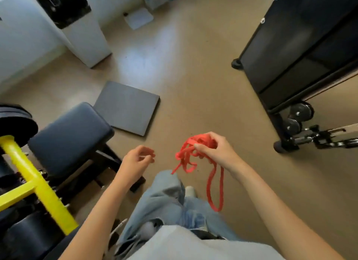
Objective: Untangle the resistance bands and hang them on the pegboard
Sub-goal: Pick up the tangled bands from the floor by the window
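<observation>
- Head view: the red resistance bands point(193, 155) sit as a knotted clump in the right hand point(215, 149), held out over the floor with one long loop dangling beside the jeans point(170, 197).
- Risk: pulling that loop before finding the crossings would likely tighten the knot; a loose pinch could drop the clump.
- Right hand is closed around the clump, forearm extended.
- Left hand point(138, 159) hovers just beside, empty, fingers loosely curled.
- No pegboard is visible.

The red resistance bands point(190, 155) are seen as flat, ribbon-like strips bunched into a tangled knot. The knot is held up in the air above the floor. Short loops and one loose end are draped beneath it, and one long loop hangs straight down.
</observation>
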A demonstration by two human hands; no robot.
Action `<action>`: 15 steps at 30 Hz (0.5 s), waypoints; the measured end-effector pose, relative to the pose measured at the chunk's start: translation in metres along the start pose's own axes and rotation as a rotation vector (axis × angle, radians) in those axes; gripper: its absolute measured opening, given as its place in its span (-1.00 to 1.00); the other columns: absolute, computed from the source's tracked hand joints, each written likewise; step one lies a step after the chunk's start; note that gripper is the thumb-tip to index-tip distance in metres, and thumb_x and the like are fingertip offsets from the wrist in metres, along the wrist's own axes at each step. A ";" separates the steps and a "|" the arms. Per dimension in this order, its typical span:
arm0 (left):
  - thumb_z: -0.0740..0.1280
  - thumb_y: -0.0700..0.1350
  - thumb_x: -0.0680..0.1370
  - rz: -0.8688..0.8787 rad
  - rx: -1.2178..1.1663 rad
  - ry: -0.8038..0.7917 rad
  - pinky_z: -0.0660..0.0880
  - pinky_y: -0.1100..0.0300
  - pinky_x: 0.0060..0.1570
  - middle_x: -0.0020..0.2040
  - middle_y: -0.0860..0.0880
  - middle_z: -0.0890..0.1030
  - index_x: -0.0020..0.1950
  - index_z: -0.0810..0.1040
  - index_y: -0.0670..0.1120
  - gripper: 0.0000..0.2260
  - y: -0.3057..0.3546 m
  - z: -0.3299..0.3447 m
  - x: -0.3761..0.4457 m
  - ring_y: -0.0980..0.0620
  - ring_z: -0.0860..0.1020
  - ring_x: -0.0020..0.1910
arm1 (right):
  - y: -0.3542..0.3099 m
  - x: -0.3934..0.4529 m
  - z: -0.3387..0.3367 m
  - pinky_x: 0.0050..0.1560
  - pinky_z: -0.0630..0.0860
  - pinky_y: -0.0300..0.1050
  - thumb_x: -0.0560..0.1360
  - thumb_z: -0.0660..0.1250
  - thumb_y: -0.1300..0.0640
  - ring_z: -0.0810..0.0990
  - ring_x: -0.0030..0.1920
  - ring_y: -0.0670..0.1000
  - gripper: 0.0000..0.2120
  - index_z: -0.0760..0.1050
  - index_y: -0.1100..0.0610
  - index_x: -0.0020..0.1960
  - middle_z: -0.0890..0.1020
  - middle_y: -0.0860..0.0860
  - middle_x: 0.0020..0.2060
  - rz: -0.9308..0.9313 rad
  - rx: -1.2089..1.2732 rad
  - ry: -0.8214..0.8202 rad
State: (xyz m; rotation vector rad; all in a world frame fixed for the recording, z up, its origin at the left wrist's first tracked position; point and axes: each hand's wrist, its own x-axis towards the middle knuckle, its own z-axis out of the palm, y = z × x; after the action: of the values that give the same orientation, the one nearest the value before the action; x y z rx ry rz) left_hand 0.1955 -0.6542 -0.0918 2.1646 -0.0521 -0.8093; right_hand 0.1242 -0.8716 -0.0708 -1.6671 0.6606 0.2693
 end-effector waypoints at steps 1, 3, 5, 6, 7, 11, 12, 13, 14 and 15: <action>0.22 -0.31 0.53 -0.001 0.002 0.020 0.48 0.15 -0.04 -0.07 -0.07 0.63 -0.02 0.52 -0.11 -0.85 0.014 -0.004 0.021 0.05 0.61 -0.13 | -0.013 0.023 -0.008 -0.41 0.44 -0.18 0.45 0.41 0.13 0.59 -0.31 0.06 -0.84 0.52 0.18 -0.03 0.69 0.17 -0.23 -0.035 -0.018 0.009; 0.22 -0.36 0.50 -0.002 0.010 0.060 0.50 0.10 -0.03 -0.08 -0.11 0.63 -0.08 0.53 -0.13 -0.84 0.043 -0.011 0.073 -0.02 0.61 -0.15 | -0.037 0.072 -0.024 -0.47 0.38 -0.27 0.42 0.44 0.08 0.57 -0.42 -0.04 -0.85 0.52 0.13 -0.12 0.68 0.09 -0.33 -0.065 -0.012 0.050; 0.22 -0.40 0.48 0.025 -0.010 0.081 0.50 0.05 -0.03 -0.10 -0.13 0.63 -0.16 0.53 -0.12 -0.80 0.075 -0.016 0.132 -0.06 0.61 -0.15 | -0.060 0.125 -0.041 -0.51 0.37 -0.35 0.41 0.45 0.09 0.57 -0.49 -0.13 -0.86 0.51 0.11 -0.17 0.66 0.02 -0.38 -0.085 0.005 0.084; 0.22 -0.40 0.48 0.042 -0.019 0.084 0.50 0.04 -0.02 -0.10 -0.12 0.63 -0.18 0.52 -0.10 -0.78 0.093 -0.017 0.165 -0.06 0.61 -0.14 | -0.072 0.152 -0.051 -0.53 0.36 -0.38 0.42 0.44 0.10 0.58 -0.49 -0.14 -0.87 0.50 0.10 -0.19 0.66 0.00 -0.40 -0.092 0.004 0.097; 0.23 -0.39 0.48 0.050 -0.021 0.085 0.51 0.02 0.01 -0.10 -0.11 0.63 -0.19 0.52 -0.09 -0.78 0.112 -0.019 0.198 -0.06 0.61 -0.12 | -0.085 0.181 -0.064 -0.53 0.37 -0.37 0.42 0.44 0.13 0.59 -0.47 -0.13 -0.87 0.49 0.09 -0.20 0.65 -0.03 -0.41 -0.091 -0.003 0.116; 0.22 -0.37 0.50 0.132 -0.010 0.028 0.51 0.03 0.05 -0.12 -0.12 0.62 -0.11 0.49 -0.12 -0.83 0.207 -0.035 0.326 -0.03 0.60 -0.16 | -0.153 0.287 -0.129 -0.39 0.45 -0.35 0.43 0.42 0.16 0.60 -0.46 -0.15 -0.88 0.48 0.10 -0.20 0.63 -0.07 -0.43 -0.111 -0.078 0.242; 0.22 -0.37 0.51 0.152 -0.003 0.002 0.51 0.06 0.01 -0.11 -0.14 0.62 -0.09 0.49 -0.13 -0.84 0.236 -0.043 0.358 -0.03 0.59 -0.18 | -0.170 0.311 -0.148 -0.40 0.45 -0.35 0.43 0.42 0.16 0.60 -0.47 -0.16 -0.89 0.48 0.10 -0.19 0.63 -0.06 -0.42 -0.107 -0.098 0.279; 0.21 -0.37 0.52 0.169 0.013 -0.018 0.50 0.10 -0.04 -0.11 -0.15 0.62 -0.08 0.48 -0.14 -0.84 0.262 -0.050 0.384 -0.02 0.59 -0.19 | -0.184 0.328 -0.164 -0.43 0.44 -0.37 0.43 0.42 0.17 0.59 -0.48 -0.18 -0.89 0.49 0.10 -0.19 0.62 -0.06 -0.42 -0.091 -0.107 0.319; 0.20 -0.37 0.52 0.194 0.042 -0.037 0.48 0.15 -0.11 -0.12 -0.14 0.61 -0.07 0.48 -0.14 -0.85 0.296 -0.058 0.422 -0.02 0.58 -0.19 | -0.200 0.355 -0.186 -0.46 0.42 -0.39 0.44 0.41 0.18 0.58 -0.49 -0.19 -0.90 0.49 0.10 -0.19 0.61 -0.06 -0.42 -0.079 -0.086 0.364; 0.20 -0.36 0.52 0.216 0.068 -0.047 0.46 0.18 -0.16 -0.14 -0.12 0.61 -0.06 0.48 -0.14 -0.85 0.323 -0.065 0.452 -0.02 0.59 -0.20 | -0.213 0.377 -0.202 -0.48 0.40 -0.40 0.44 0.41 0.20 0.58 -0.50 -0.20 -0.90 0.48 0.10 -0.18 0.61 -0.06 -0.41 -0.072 -0.066 0.398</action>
State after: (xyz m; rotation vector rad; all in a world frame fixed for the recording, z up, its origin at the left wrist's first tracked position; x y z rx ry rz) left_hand 0.6629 -0.9606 -0.0744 2.1580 -0.3365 -0.7426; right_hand 0.5106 -1.1512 -0.0489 -1.8219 0.8913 -0.0990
